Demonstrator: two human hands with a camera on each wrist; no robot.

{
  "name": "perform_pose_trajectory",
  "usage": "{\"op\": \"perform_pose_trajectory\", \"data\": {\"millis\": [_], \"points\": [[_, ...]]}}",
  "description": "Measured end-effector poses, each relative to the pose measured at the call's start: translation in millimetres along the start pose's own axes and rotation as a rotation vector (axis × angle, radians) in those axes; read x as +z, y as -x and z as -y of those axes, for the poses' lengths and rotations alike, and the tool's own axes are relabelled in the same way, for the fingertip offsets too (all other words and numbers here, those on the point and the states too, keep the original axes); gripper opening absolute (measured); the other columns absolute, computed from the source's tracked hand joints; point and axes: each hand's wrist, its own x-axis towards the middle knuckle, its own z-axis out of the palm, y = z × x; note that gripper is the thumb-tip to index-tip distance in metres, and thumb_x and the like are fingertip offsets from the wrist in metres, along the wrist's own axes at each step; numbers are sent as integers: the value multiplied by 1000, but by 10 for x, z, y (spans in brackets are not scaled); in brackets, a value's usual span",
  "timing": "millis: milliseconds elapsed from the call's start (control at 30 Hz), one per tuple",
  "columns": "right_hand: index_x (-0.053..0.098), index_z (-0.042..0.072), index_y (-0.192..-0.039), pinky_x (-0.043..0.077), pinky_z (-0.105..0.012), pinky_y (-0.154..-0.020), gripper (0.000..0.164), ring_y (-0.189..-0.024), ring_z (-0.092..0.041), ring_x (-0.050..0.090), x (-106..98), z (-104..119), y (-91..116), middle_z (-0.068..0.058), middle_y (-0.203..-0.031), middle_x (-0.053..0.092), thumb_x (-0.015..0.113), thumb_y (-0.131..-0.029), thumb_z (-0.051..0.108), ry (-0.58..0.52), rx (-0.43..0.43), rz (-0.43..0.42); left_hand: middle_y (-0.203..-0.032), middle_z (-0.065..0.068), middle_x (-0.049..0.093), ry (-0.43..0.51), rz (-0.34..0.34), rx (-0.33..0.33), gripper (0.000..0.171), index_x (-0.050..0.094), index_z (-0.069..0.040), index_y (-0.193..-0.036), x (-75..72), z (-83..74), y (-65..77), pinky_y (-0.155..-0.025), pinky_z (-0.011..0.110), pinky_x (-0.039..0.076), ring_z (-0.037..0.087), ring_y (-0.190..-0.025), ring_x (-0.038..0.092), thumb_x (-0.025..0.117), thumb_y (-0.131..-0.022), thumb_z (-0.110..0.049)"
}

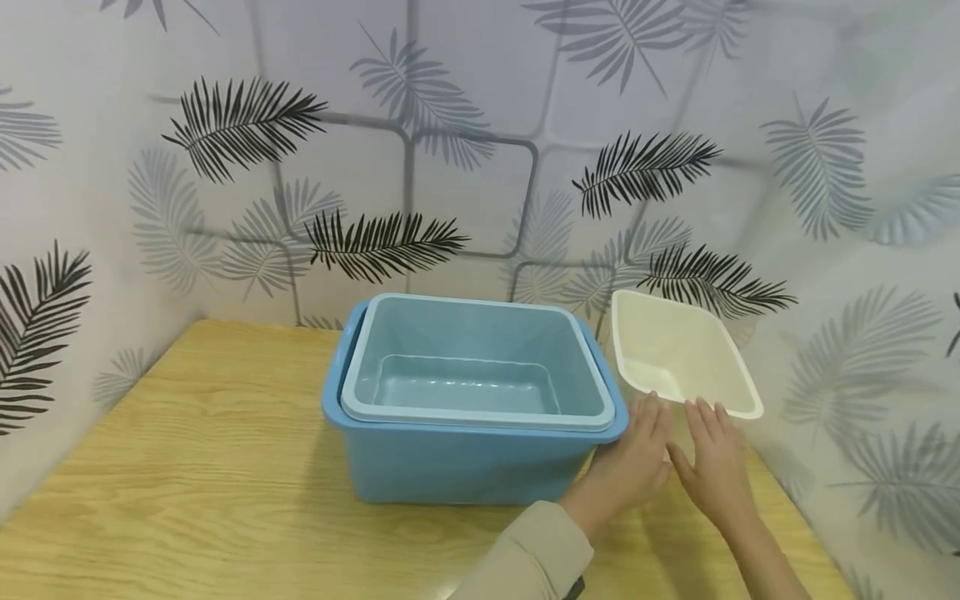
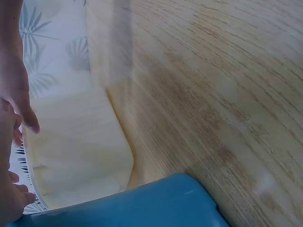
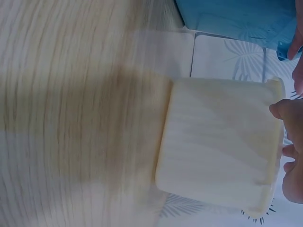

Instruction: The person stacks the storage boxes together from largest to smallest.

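Observation:
A cream plastic bin (image 1: 660,333) stands at the right end of the table, its opening facing up. At its near rim, my right hand (image 1: 716,467) has nearly straight fingers reaching up to the edge. The right thumb (image 3: 277,111) is spread and lies against the outside of the rim. My left hand (image 1: 633,454) is beside it, fingers extended toward the bin's near left corner, close to the blue tub's right end. Whether the left fingertips touch the rim cannot be made out. A larger blue tub (image 1: 465,467) holds a paler blue tub (image 1: 480,415) nested inside.
A wood-grain table (image 1: 187,467) carries the tubs and bin. Leaf-patterned sheeting (image 1: 465,192) rises behind the table and along both sides, close behind the bin. The blue tub's handle end sits just left of my left hand.

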Motion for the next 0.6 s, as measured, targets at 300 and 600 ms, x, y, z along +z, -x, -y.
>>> {"op": "perform_pose_trajectory", "data": {"millis": [300, 600], "points": [[44, -16, -120, 27, -63, -96, 63, -113, -57, 35, 67, -2, -8, -38, -123, 42, 72, -65, -2, 11, -12, 7, -145, 5, 30, 46, 146, -45, 66, 26, -8, -140, 48, -34, -57, -112, 28, 20, 19, -136, 27, 43, -89, -47], [44, -15, -122, 28, -64, -96, 61, -117, -56, 33, -15, -32, 6, -36, -126, 40, 70, -69, 1, -18, 22, 62, -145, 5, 30, 45, 144, -28, 66, 27, -8, -140, 60, -50, -62, -112, 28, 21, 21, -136, 27, 46, -88, -43]]}}
